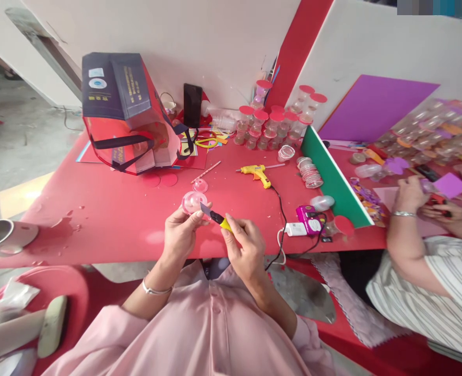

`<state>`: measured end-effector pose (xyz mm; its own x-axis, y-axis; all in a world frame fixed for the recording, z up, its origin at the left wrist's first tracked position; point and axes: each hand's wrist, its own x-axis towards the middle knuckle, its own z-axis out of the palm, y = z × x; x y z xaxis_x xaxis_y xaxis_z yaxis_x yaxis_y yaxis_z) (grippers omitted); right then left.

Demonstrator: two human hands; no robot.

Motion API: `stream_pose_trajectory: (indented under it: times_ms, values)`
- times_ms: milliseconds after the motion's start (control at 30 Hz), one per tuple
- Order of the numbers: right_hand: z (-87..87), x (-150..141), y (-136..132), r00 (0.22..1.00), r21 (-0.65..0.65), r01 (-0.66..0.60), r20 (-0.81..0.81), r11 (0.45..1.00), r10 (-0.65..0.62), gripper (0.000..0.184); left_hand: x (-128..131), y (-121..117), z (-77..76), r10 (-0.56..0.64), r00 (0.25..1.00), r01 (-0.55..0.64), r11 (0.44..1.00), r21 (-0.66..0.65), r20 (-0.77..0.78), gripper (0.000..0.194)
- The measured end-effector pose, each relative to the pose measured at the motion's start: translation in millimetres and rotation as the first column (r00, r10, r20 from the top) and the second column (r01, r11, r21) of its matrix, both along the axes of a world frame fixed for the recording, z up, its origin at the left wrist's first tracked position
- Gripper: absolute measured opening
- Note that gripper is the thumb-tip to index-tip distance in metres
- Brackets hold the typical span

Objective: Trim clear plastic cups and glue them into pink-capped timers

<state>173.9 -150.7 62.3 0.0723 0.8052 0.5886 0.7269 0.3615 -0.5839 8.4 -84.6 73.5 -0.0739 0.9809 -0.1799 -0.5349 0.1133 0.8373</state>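
My left hand is closed around the edge of a clear plastic dome lid, held just above the red table. In my right hand is a yellow and black utility knife. Its blade points up and left and meets the near side of the lid; whether it cuts in cannot be made out. Just beyond the lid lies a smaller clear plastic piece, with a thin patterned straw close by. A yellow glue gun rests on the table to the right.
A red and navy bag stands at the back left. Clear cups with red discs are stacked at the back. A green divider separates a co-worker's hands at right. A metal cup sits at the left edge.
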Motion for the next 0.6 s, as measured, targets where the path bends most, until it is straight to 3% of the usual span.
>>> stream_pose_trajectory:
  times_ms: [233,367,467,600]
  values:
    - [-4.4,19.8,9.7,0.979,0.051,0.166,0.112,0.985,-0.170,0.037,-3.2,-7.2,2.3,0.036,0.999,-0.036,0.998,0.046,-0.020,0.031]
    - [3.5,20.1,5.1,0.997,0.021,0.083,0.007,0.996,-0.083,0.039,-4.1,-3.3,2.3,0.062,0.996,-0.061,0.998,0.021,-0.062,0.034]
    - [9.4,10.2,-2.2,1.000,0.011,0.010,0.026,1.000,-0.010,0.037,-2.3,0.4,-1.0,0.100,0.994,-0.100,0.995,0.005,-0.052,0.034]
    - [7.4,2.9,-4.1,0.998,0.001,0.015,0.058,1.000,-0.015,0.036,-1.8,0.3,-3.2,0.096,0.994,-0.095,0.995,0.016,-0.054,0.034]
